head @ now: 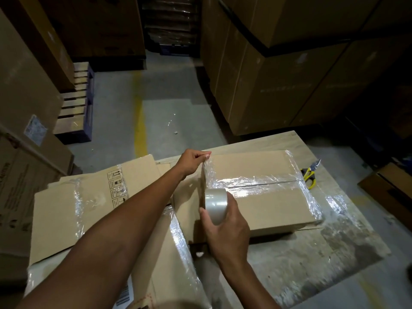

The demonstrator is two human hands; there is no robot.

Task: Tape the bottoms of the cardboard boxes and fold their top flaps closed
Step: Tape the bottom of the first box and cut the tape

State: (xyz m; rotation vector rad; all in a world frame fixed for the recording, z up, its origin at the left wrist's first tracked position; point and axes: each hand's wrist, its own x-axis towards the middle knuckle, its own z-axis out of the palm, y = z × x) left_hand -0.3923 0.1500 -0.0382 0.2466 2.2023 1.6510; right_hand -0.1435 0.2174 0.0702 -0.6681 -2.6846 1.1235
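Here is the cardboard box (263,204), flat, brown and matte, lying in the middle of the pale worktop (334,241). Its centre seam and right end are covered in shiny, wrinkled clear tape. A fresh tape strip (208,175) runs taut along the box's left end, crinkled and catching the light.

The left arm reaches straight forward, and the left hand (191,161) pinches the strip's end between thumb and fingertips at the far left corner. The right arm comes in from below with the wrist bent, and the right hand (227,228) is curled round the clear tape roll (215,202), thumb on its left side, holding it at the box's left edge.

Yellow-handled scissors (310,175) lie just beside the box's right end. Flattened cartons (66,210) with glossy taped seams lie to the left. Beyond are the concrete floor with a yellow line (139,121), a slatted pallet (75,103), and big stacked cartons (278,74).
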